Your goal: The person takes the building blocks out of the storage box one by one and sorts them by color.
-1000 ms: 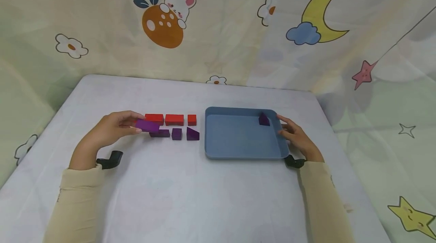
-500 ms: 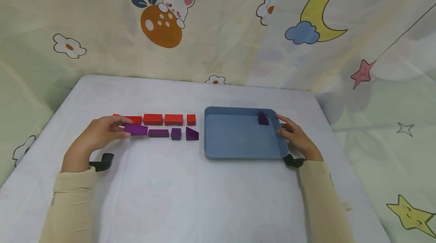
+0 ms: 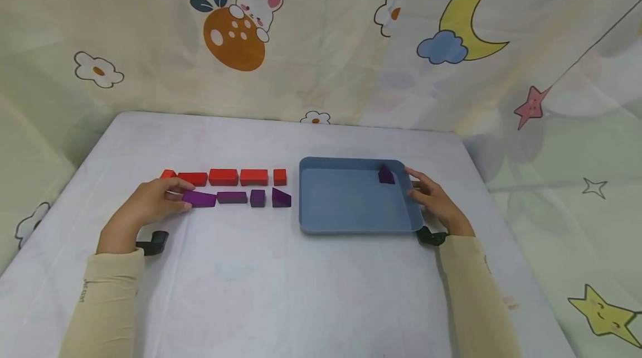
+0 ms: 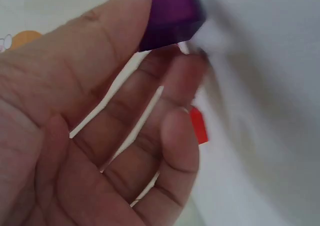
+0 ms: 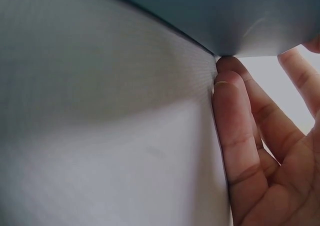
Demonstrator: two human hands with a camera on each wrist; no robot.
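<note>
My left hand (image 3: 152,202) pinches a long purple block (image 3: 199,199) between thumb and fingers, at the left end of a purple row. In the left wrist view, the end of that purple block (image 4: 172,16) shows beside the thumb. To its right lie another long purple block (image 3: 232,197), a purple cube (image 3: 258,198) and a purple wedge (image 3: 281,198). My right hand (image 3: 438,202) holds the right edge of a blue tray (image 3: 351,224), thumb over the rim. In the right wrist view, fingers (image 5: 240,131) lie against the tray's outer side.
Behind the purple row runs a row of several red blocks (image 3: 223,177), the leftmost partly hidden by my left hand. One purple block (image 3: 385,174) with a pointed top sits in the tray's back right corner. A printed curtain (image 3: 321,57) hangs behind the white table (image 3: 301,296).
My left hand has moved left with the long purple block, then slightly toward me, lowering it beside the other purple blocks. More red blocks show now. My right hand stays on the tray.
</note>
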